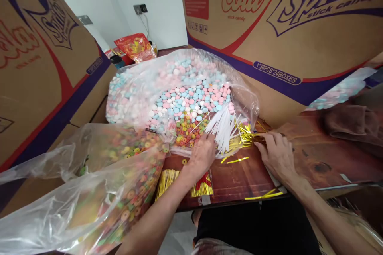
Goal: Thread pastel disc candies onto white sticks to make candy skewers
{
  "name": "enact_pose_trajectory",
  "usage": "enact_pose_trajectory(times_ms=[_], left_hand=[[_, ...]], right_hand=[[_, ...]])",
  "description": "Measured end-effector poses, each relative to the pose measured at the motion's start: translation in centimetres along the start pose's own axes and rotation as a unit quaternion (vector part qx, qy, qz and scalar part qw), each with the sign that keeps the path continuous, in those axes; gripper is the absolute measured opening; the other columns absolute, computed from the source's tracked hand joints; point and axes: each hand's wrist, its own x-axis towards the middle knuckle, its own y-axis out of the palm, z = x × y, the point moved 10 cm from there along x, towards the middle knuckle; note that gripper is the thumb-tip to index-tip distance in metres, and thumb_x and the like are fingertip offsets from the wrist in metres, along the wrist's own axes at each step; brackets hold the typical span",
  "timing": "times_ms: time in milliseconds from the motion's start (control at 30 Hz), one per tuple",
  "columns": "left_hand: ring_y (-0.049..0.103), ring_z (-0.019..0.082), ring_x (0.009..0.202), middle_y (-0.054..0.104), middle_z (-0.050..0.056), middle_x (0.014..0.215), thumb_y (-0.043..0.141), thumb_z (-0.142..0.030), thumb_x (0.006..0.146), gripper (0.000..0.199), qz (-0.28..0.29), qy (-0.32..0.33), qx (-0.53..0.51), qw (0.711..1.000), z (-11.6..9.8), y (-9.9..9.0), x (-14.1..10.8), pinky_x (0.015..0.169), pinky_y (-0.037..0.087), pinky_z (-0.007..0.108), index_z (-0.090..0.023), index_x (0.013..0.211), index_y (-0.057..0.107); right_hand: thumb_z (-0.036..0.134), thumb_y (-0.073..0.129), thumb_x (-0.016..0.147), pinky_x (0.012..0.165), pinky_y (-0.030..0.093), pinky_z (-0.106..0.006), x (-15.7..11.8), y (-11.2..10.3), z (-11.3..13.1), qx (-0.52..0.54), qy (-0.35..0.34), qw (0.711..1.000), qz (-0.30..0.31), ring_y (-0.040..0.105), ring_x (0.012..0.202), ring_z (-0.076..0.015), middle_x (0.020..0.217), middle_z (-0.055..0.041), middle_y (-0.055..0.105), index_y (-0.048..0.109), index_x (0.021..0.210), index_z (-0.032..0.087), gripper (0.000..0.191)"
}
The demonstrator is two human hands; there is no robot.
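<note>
A left carton (38, 67) and a right carton (269, 20) are numbering two. A near-left candy bag (89, 203), a middle candy bag (245, 95) and a right candy bag (341, 89) are making three. One bunch of white strips (223, 129) is fanning out; gold ties (245, 135) are lying too thick for counting.

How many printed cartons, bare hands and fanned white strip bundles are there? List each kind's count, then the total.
Printed cartons: 2
Bare hands: 2
Fanned white strip bundle: 1
Total: 5

Head cam – faces fwd & down; table (230, 179) close below.
</note>
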Motion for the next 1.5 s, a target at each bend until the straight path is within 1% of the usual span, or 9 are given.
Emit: enact_pose_trajectory(times_ms=[167,333,467,800,1000,1133,1267,1400,1500], left_hand=[[0.061,0.032,0.11,0.062,0.015,0.109,0.056,-0.017,0.093,0.022,-0.098,-0.064,0.08,0.99,6.4,-4.1,-3.6,0.089,0.054,0.042,-0.019,0.111,0.067],[0.062,0.03,0.111,0.057,0.016,0.126,0.061,-0.026,0.092,0.041,-0.113,-0.127,0.169,0.971,8.4,-3.4,-4.3,0.083,0.056,0.038,-0.024,0.133,0.056],[0.066,0.029,0.106,0.051,0.02,0.139,0.054,-0.024,0.096,0.027,-0.128,-0.155,0.172,0.964,8.9,-3.5,-1.9,0.078,0.055,0.035,-0.02,0.122,0.06],[0.067,0.026,0.09,0.064,0.018,0.11,0.042,-0.013,0.096,0.024,-0.201,-0.137,0.005,0.97,7.4,-4.5,4.3,0.074,0.048,0.034,-0.013,0.106,0.064],[0.064,0.024,0.09,0.067,0.011,0.098,0.053,-0.019,0.092,0.016,-0.221,-0.116,-0.054,0.967,11.2,-6.2,4.1,0.081,0.049,0.033,-0.017,0.102,0.066],[0.063,0.026,0.094,0.064,0.012,0.096,0.052,-0.023,0.092,0.023,-0.288,-0.13,-0.076,0.946,13.7,-9.2,4.2,0.088,0.049,0.038,-0.016,0.108,0.067],[0.063,0.027,0.095,0.058,0.016,0.114,0.051,-0.02,0.092,0.04,-0.292,-0.146,-0.054,0.944,13.3,-10.4,6.6,0.084,0.049,0.037,-0.018,0.131,0.062],[0.063,0.027,0.097,0.053,0.015,0.12,0.055,-0.02,0.091,0.04,-0.24,-0.158,-0.008,0.958,12.9,-9.8,8.7,0.081,0.048,0.036,-0.024,0.13,0.062],[0.062,0.026,0.098,0.054,0.013,0.118,0.055,-0.021,0.092,0.033,-0.233,-0.169,0.005,0.958,13.2,-9.7,8.7,0.082,0.047,0.034,-0.024,0.125,0.063]], right_hand=[[0.025,0.05,0.101,0.081,0.043,-0.038,3.2,-1.3,7.1,0.162,-0.069,0.984,-0.017,0.06,0.09,-0.0259,0.099,-0.0126,0.068,0.068,0.1,0.018,0.02],[0.005,0.051,0.093,0.082,0.044,-0.036,8.0,2.9,18.6,0.173,-0.167,0.962,0.132,0.06,0.095,-0.0246,0.114,-0.0118,0.067,0.067,0.119,0.02,0.034],[0.007,0.049,0.094,0.084,0.047,-0.039,10.0,6.1,21.8,0.108,-0.161,0.965,0.179,0.06,0.101,-0.0297,0.115,-0.0156,0.065,0.066,0.114,0.017,0.028],[-0.001,0.043,0.089,0.077,0.048,-0.035,10.1,6.6,19.3,0.113,-0.165,0.972,0.125,0.059,0.089,-0.0248,0.105,-0.0145,0.063,0.064,0.103,0.014,0.029],[0.005,0.038,0.098,0.078,0.05,-0.033,11.0,0.5,17.6,0.252,-0.207,0.945,0.04,0.061,0.087,-0.0212,0.104,-0.0127,0.064,0.066,0.099,0.016,0.029],[0.019,0.051,0.098,0.081,0.054,-0.034,11.6,-3.3,11.3,0.499,-0.023,0.86,-0.106,0.068,0.089,-0.0204,0.095,-0.0071,0.069,0.065,0.099,0.02,0.014],[0.023,0.061,0.087,0.065,0.053,-0.03,9.9,0.8,7.7,0.566,0.136,0.813,0.012,0.07,0.068,-0.0198,0.074,-0.0021,0.071,0.063,0.081,0.02,0.008],[0.014,0.057,0.083,0.068,0.048,-0.029,8.1,2.9,8.6,0.422,0.06,0.883,0.197,0.068,0.067,-0.0192,0.067,-0.0018,0.07,0.061,0.069,0.019,0.015],[0.012,0.053,0.088,0.079,0.046,-0.032,7.7,3.0,10.4,0.272,-0.011,0.926,0.263,0.07,0.086,-0.0227,0.088,-0.0073,0.075,0.068,0.089,0.018,0.016]])
